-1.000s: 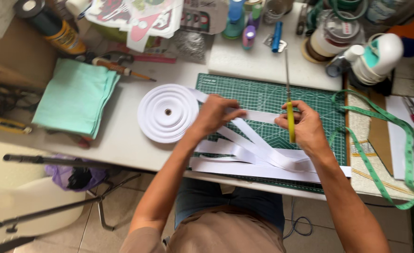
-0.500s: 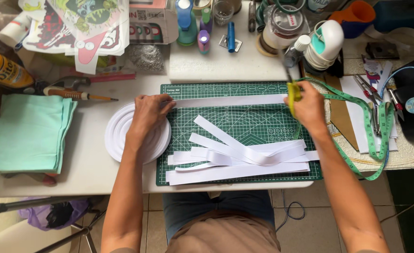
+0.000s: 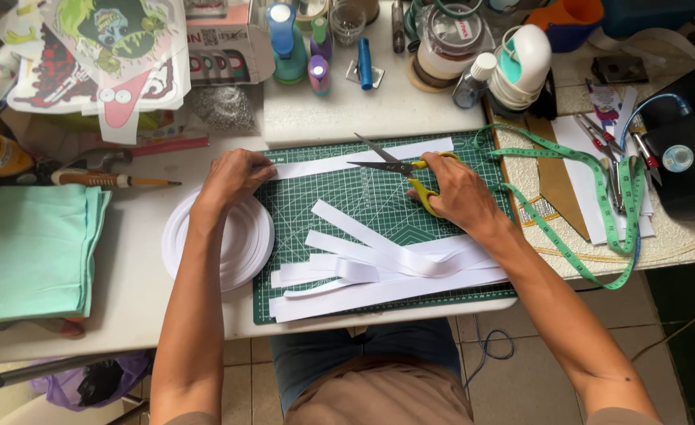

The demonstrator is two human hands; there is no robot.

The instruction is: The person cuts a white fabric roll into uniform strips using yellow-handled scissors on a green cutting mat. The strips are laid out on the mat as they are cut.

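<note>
My right hand (image 3: 453,193) is gripping open yellow-handled scissors (image 3: 398,169). My left hand (image 3: 233,177) is pinching the white ribbon strip (image 3: 363,160) beside its roll (image 3: 241,244).

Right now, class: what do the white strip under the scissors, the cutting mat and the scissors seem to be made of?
White strip: looks like ribbon or paper, smooth, flat; which one is unclear.
Cutting mat: probably matte green vinyl or rubber, printed with a grid.
Scissors: shiny grey metal blades, glossy yellow plastic handles in the right hand.
</note>
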